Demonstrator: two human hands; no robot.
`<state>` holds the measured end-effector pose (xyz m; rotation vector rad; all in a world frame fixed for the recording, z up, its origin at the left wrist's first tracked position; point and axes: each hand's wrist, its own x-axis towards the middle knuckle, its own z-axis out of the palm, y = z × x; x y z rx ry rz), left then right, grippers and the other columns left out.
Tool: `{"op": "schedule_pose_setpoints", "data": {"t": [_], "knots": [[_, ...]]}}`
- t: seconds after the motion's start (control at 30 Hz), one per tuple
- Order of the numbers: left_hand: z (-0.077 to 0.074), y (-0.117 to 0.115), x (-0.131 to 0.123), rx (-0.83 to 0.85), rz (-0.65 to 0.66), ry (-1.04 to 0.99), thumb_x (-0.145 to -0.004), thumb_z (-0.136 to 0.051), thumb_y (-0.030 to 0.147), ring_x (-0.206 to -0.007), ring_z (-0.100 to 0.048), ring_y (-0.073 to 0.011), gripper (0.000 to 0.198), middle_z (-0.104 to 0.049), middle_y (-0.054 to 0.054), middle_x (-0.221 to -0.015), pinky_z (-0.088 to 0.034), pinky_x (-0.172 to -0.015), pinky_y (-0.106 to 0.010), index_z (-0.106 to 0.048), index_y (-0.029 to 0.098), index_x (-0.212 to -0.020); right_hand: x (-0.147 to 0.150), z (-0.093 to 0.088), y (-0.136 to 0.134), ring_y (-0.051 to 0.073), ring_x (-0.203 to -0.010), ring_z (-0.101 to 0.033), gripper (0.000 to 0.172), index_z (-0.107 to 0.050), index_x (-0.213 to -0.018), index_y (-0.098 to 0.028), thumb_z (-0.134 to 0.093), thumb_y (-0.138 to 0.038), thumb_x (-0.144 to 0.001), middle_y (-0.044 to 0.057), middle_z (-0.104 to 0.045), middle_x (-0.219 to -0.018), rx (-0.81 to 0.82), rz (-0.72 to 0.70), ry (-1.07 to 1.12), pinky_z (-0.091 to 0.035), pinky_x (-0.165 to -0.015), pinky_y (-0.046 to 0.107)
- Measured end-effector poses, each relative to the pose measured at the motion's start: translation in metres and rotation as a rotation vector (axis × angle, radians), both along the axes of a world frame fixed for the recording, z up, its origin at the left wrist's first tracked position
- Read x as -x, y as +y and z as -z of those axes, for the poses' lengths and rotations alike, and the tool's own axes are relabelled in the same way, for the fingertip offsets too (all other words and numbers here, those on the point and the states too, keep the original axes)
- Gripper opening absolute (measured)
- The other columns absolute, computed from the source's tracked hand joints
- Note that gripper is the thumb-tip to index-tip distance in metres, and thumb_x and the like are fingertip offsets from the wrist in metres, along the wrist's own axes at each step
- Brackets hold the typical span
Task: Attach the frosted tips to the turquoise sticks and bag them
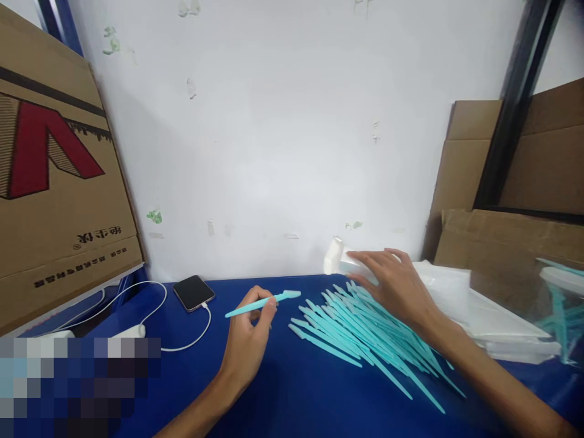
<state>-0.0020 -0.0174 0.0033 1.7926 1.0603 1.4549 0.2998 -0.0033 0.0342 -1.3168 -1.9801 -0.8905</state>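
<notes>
My left hand (250, 328) pinches a teal eyebrow razor (262, 304) between thumb and fingers, with its broad pale end pointing right. My right hand (395, 283) is closed around a white bottle-like thing (353, 263) with a wider white head (334, 255); its exact kind is hard to make out. Below that hand a loose pile of teal eyebrow razors (365, 334) is spread on the blue table (292, 395), most with their broad ends toward the wall. My right forearm covers part of the pile.
Behind my right arm lies a stack of white plastic bags (493, 316). A clear bag of teal pieces (561, 310) is at the far right. A phone (194, 293) on a white cable (187, 348) lies left. Cardboard boxes (68, 152) flank the white wall (274, 134).
</notes>
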Motion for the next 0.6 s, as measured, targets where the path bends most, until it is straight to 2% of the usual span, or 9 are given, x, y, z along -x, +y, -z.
{"op": "schedule_pose_setpoints", "data": {"t": [0.13, 0.17, 0.27, 0.33, 0.4, 0.5, 0.6], "knots": [[0.005, 0.002, -0.002, -0.015, 0.026, 0.159, -0.098, -0.044, 0.038, -0.078, -0.055, -0.0163, 0.024, -0.059, -0.001, -0.096, -0.046, -0.069, -0.029, -0.054, 0.022, -0.081, -0.034, 0.0, 0.009, 0.032, -0.087, -0.069, 0.046, -0.059, -0.129, -0.019, -0.046, -0.049, -0.097, 0.012, -0.076, -0.096, 0.176, 0.302, 0.032, -0.046, -0.08, 0.047], [0.005, 0.002, -0.003, -0.022, 0.034, 0.203, -0.097, -0.043, 0.035, -0.081, -0.057, -0.0169, 0.023, -0.06, -0.002, -0.1, -0.047, -0.069, -0.029, -0.053, 0.022, -0.081, -0.044, 0.002, 0.012, 0.033, -0.083, -0.069, 0.047, -0.059, -0.129, -0.019, -0.045, -0.05, -0.097, 0.013, -0.076, -0.095, 0.224, 0.379, 0.033, -0.046, -0.076, 0.046], [0.004, 0.0, -0.004, -0.076, 0.034, 0.371, -0.096, -0.042, 0.029, -0.087, -0.06, -0.0192, 0.019, -0.061, -0.003, -0.101, -0.047, -0.069, -0.03, -0.048, 0.023, -0.078, -0.075, 0.017, 0.022, 0.036, -0.084, -0.069, 0.05, -0.059, -0.128, -0.015, -0.048, -0.05, -0.094, 0.018, -0.075, -0.097, 0.347, 0.573, 0.057, -0.046, -0.071, 0.045], [0.002, -0.003, -0.003, -0.138, 0.024, 0.496, -0.095, -0.042, 0.027, -0.087, -0.06, -0.0199, 0.016, -0.062, -0.003, -0.099, -0.046, -0.068, -0.03, -0.045, 0.024, -0.08, -0.091, 0.027, 0.027, 0.037, -0.089, -0.068, 0.049, -0.062, -0.125, -0.016, -0.05, -0.05, -0.093, 0.019, -0.074, -0.098, 0.416, 0.616, 0.063, -0.046, -0.071, 0.045], [0.0, -0.006, -0.002, -0.188, 0.006, 0.604, -0.095, -0.04, 0.026, -0.075, -0.059, -0.0176, 0.013, -0.062, -0.003, -0.098, -0.044, -0.064, -0.03, -0.044, 0.024, -0.084, -0.097, 0.031, 0.03, 0.038, -0.095, -0.066, 0.045, -0.066, -0.118, -0.016, -0.051, -0.049, -0.092, 0.019, -0.074, -0.099, 0.428, 0.632, 0.057, -0.046, -0.076, 0.049], [-0.004, -0.007, 0.0, -0.226, -0.022, 0.729, -0.098, -0.036, 0.026, -0.054, -0.051, -0.0131, 0.009, -0.063, 0.0, -0.093, -0.041, -0.057, -0.029, -0.045, 0.025, -0.095, -0.085, 0.023, 0.03, 0.036, -0.096, -0.066, 0.043, -0.068, -0.114, -0.015, -0.043, -0.045, -0.096, 0.018, -0.073, -0.099, 0.363, 0.56, 0.048, -0.046, -0.079, 0.048], [-0.003, -0.003, 0.002, -0.292, -0.003, 0.89, -0.099, -0.033, 0.019, -0.058, -0.056, -0.0137, 0.017, -0.063, -0.001, -0.098, -0.042, -0.058, -0.029, -0.045, 0.025, -0.108, -0.051, 0.01, 0.022, 0.03, -0.088, -0.066, 0.042, -0.071, -0.103, -0.016, -0.038, -0.042, -0.101, 0.015, -0.074, -0.093, 0.256, 0.278, 0.071, -0.048, -0.077, 0.044]]}}
